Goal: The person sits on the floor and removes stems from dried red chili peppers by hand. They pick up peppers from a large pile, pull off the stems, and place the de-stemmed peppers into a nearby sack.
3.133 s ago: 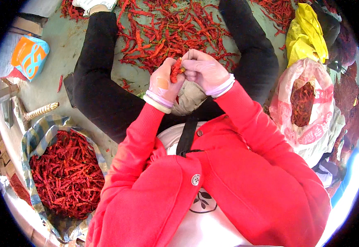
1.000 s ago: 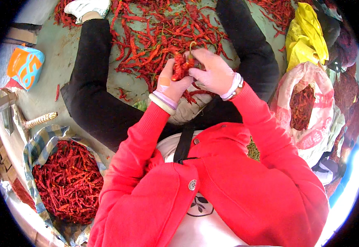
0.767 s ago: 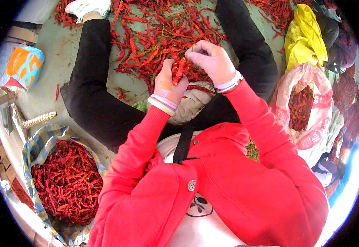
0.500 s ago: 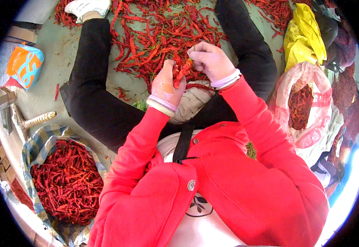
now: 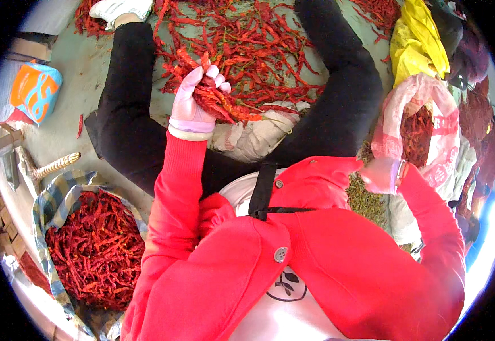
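Several chilies (image 5: 218, 103) — wrinkled, slender — fill the left hand (image 5: 190, 109).

The right grip (image 5: 380, 175) is blurred; whether anything is held there cannot be told. The left grip (image 5: 190, 107) is partly hidden by red peppers (image 5: 216, 103); beyond it, a pepper pile (image 5: 247, 46) and white shoe (image 5: 123, 8) are cut off by the top edge.
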Demonstrator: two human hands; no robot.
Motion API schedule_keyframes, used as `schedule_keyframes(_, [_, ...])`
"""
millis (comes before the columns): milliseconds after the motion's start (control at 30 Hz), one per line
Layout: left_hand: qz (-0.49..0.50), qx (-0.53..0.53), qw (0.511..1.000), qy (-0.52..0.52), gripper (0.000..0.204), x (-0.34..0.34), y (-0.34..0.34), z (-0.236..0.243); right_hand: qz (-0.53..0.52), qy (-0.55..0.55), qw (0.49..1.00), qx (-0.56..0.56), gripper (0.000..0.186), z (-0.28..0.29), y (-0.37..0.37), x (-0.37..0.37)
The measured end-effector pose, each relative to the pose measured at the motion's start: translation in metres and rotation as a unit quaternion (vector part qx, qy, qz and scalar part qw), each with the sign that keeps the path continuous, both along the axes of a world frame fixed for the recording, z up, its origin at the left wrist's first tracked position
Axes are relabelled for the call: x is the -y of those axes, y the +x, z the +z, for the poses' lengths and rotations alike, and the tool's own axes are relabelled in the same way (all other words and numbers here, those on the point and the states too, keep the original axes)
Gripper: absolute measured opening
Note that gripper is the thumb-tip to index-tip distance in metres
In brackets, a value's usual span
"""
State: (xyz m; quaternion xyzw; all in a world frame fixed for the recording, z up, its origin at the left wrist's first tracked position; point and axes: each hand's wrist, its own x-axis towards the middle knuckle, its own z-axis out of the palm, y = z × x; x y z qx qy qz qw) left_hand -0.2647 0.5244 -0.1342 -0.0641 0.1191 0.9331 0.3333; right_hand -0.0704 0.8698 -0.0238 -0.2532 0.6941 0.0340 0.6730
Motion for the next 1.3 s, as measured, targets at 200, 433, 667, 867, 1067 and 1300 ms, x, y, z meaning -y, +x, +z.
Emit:
schedule_keyframes(200, [-0.006, -0.017, 1.000, 0.006, 0.022, -0.013, 0.021, 0.021, -0.563, -0.376, 0.642, -0.358, 0.026, 0.000, -0.085, 0.126])
schedule_keyframes(433, [0.008, 0.012, 1.000, -0.013, 0.016, -0.006, 0.032, 0.028, -0.469, -0.427, 0.712, -0.300, 0.017, -0.032, -0.111, 0.160])
schedule_keyframes(667, [-0.037, 0.135, 0.980, 0.141, 0.011, -0.015, 0.021, 0.022, -0.684, -0.506, 0.523, 0.048, 0.014, -0.004, -0.100, 0.130])
schedule_keyframes(867, [-0.026, 0.066, 0.984, 0.165, 0.016, -0.015, 0.013, 0.021, -0.588, -0.301, 0.738, 0.135, 0.021, -0.025, 0.012, 0.000])
schedule_keyframes(1067, [-0.031, 0.028, 0.991, 0.127, 0.017, -0.027, 0.024, 0.024, -0.435, -0.230, 0.808, -0.324, 0.019, 0.011, 0.005, 0.040])
schedule_keyframes(1300, [-0.019, -0.043, 0.995, -0.083, 0.026, -0.033, 0.038, 0.043, -0.352, -0.343, 0.774, -0.399, 0.028, -0.007, -0.067, 0.141])
